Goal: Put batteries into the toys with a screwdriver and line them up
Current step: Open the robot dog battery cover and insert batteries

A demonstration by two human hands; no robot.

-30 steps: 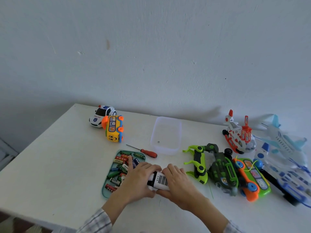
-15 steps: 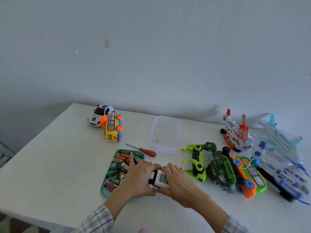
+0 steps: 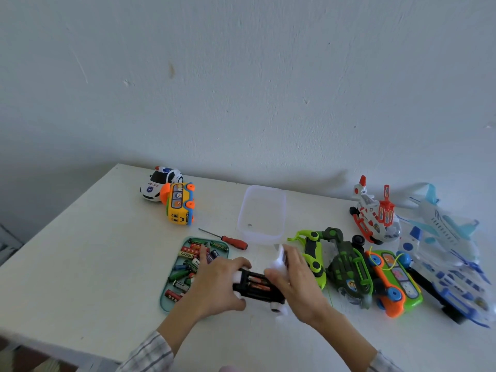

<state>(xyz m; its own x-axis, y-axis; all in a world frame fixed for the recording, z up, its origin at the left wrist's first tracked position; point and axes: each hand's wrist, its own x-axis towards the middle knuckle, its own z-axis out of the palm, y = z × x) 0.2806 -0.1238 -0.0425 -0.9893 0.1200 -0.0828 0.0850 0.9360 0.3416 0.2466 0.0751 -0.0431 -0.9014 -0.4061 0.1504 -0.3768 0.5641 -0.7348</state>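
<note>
A toy car (image 3: 259, 289) lies upside down in front of me, its black underside open with batteries showing in the bay. My left hand (image 3: 218, 281) grips its left end. My right hand (image 3: 294, 277) holds the white battery cover (image 3: 280, 257) lifted off the car, tilted up. The red-handled screwdriver (image 3: 228, 239) lies on the table behind my hands. A teal tray (image 3: 167, 299) with several loose batteries sits under my left hand.
A police car (image 3: 159, 182) and a yellow bus (image 3: 179, 204) stand at the back left. A clear plastic tub (image 3: 261, 214) holds one small screw. On the right lie green toys (image 3: 346, 267), an orange-green toy (image 3: 394, 280), a helicopter (image 3: 374, 213) and blue-white planes (image 3: 445, 242).
My right hand has lifted the white cover off the car's underside, exposing the batteries in the bay. My left hand stays on the car's left end.
</note>
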